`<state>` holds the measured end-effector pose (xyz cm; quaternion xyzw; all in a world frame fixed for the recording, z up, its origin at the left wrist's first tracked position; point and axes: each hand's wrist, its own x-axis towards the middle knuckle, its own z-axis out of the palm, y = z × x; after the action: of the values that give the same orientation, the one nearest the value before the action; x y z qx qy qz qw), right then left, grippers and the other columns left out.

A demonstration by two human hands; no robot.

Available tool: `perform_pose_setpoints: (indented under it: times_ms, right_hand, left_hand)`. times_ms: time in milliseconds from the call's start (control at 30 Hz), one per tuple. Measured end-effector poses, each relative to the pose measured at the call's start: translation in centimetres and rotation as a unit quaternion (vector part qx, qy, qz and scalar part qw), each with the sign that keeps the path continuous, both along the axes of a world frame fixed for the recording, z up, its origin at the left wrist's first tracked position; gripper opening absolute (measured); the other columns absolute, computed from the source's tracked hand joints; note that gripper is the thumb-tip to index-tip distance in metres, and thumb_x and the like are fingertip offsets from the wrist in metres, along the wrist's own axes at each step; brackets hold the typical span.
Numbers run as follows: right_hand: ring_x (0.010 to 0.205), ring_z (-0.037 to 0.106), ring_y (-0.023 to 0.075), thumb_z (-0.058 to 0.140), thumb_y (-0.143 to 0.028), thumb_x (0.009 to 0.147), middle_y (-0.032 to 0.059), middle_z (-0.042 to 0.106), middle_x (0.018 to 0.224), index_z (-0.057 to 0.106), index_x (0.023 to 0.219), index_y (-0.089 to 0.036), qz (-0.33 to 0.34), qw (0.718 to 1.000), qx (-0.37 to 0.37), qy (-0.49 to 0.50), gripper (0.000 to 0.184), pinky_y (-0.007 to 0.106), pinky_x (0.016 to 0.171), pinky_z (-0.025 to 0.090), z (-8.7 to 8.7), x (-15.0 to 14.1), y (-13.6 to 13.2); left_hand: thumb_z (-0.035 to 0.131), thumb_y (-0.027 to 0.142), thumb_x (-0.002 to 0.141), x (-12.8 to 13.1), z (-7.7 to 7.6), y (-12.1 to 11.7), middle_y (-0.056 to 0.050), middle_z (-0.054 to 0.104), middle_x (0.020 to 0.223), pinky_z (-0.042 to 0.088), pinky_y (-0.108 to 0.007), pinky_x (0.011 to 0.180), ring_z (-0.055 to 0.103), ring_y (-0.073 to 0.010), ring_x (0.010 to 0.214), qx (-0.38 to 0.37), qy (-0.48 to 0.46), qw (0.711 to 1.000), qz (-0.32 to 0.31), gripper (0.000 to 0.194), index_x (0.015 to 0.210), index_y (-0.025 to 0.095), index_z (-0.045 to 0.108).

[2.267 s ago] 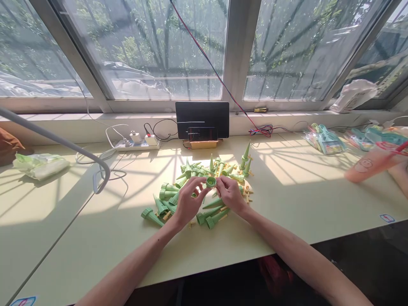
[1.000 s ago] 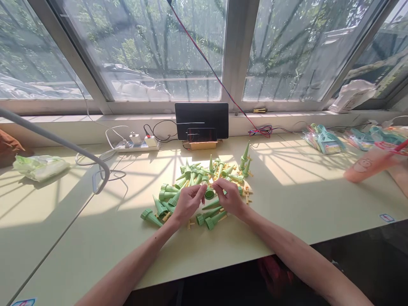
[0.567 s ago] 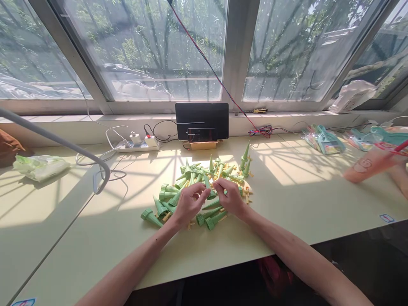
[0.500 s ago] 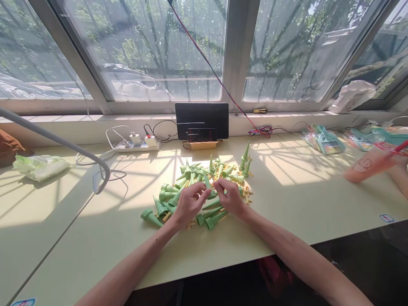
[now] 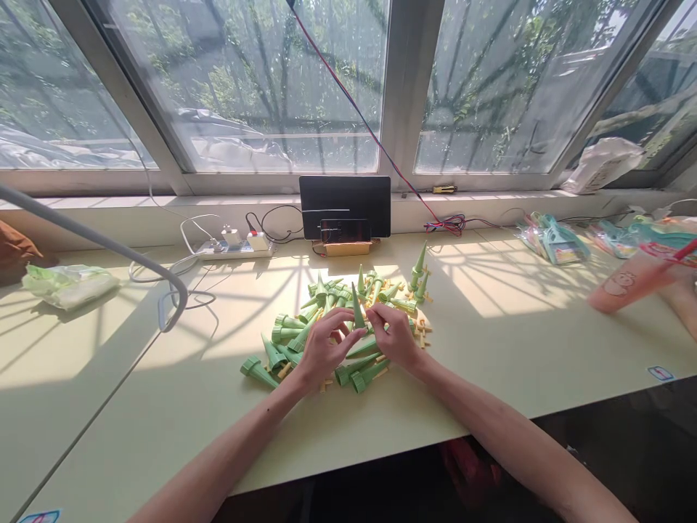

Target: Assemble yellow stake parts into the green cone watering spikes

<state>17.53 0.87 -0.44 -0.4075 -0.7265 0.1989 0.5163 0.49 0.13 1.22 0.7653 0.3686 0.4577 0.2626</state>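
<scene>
My left hand [image 5: 327,340] is closed around a green plant watering spike [image 5: 356,305], which stands upright with its tip pointing up. Close on its right is my right hand [image 5: 395,335], thumb and fingers pinched together against the side of the spike; whatever they grip is hidden. Under and around both hands lies a pile of green watering spikes [image 5: 294,330] mixed with small yellow valve pieces [image 5: 422,333]. Two spikes [image 5: 418,272] stand upright at the pile's back right.
Behind the pile, a black tablet [image 5: 345,192] and a phone lean on a stand. A power strip [image 5: 237,247] with cables lies at back left. At right, another person's hand [image 5: 683,298] is by a tilted pink drink cup [image 5: 626,280]. Plastic bags [image 5: 555,240] lie behind.
The spike in my left hand has been raised slightly and turned more upright, and the left fingers have shifted around it. My right hand has barely moved.
</scene>
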Motion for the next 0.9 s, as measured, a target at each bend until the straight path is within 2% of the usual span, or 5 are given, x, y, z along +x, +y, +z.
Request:
perform_pose_setpoints:
  times_ms: [233,600,900]
  right_hand:
    - [0.054,0.034,0.0122,0.044,-0.031,0.096,-0.0019,0.042,0.059,0.04,0.065,-0.021,0.002,1.0,-0.004,0.002,0.033,0.027,0.052,0.027,0.1,0.0,-0.1]
    - [0.054,0.039,0.0115,0.046,-0.029,0.096,-0.0023,0.047,0.062,0.05,0.076,-0.02,0.003,1.0,-0.013,0.025,0.022,0.025,0.052,0.031,0.0,-0.1,-0.1]
    - [0.051,0.035,0.0101,0.045,-0.025,0.097,-0.0045,0.041,0.06,0.047,0.075,-0.02,-0.001,1.0,-0.005,0.018,0.022,0.024,0.05,0.028,-0.1,-0.1,0.0]
  left_hand:
    - [0.066,0.035,0.085,0.0,-0.2,0.0,-0.008,0.063,0.102,0.055,-0.018,0.048,0.061,-0.0078,0.061,0.002,-0.004,1.0,0.001,0.02,0.091,0.016,0.068]
    - [0.066,0.033,0.085,-0.1,-0.6,0.4,-0.007,0.063,0.103,0.053,-0.018,0.048,0.06,-0.0071,0.062,0.008,-0.02,1.0,0.007,0.022,0.102,0.019,0.069]
    - [0.062,0.029,0.089,-0.1,-1.1,0.5,-0.006,0.063,0.104,0.053,-0.017,0.049,0.06,-0.0066,0.063,0.042,0.012,0.998,0.039,0.02,0.106,0.02,0.067]
